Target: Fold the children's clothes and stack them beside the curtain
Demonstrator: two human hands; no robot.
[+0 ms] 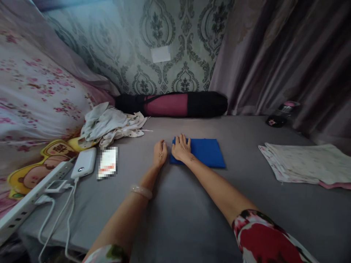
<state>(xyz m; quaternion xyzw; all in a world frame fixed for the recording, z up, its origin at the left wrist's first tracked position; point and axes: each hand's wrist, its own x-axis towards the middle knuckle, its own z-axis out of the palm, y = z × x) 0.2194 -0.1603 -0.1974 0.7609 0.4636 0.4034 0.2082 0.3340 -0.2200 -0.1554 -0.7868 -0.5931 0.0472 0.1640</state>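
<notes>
A flat, rectangular blue folded cloth (208,151) lies on the grey bed-like surface in front of me. My right hand (181,148) rests palm down on its left part, fingers stretched out and slightly spread. Just left of the cloth, my left hand (160,152) stands on its side with the thumb up, a small gap from the cloth's edge. Its fingers look loosely bent and partly hidden, and I see nothing held in them. A pale bangle (142,191) circles my left forearm.
Crumpled white cloths (112,122) lie at the back left, near a white power bank (84,162), a power strip (35,195) and cables. A black and maroon long bag (167,105) lies along the wall. Folded pale cloths (307,162) and a dark bottle (282,113) are at right.
</notes>
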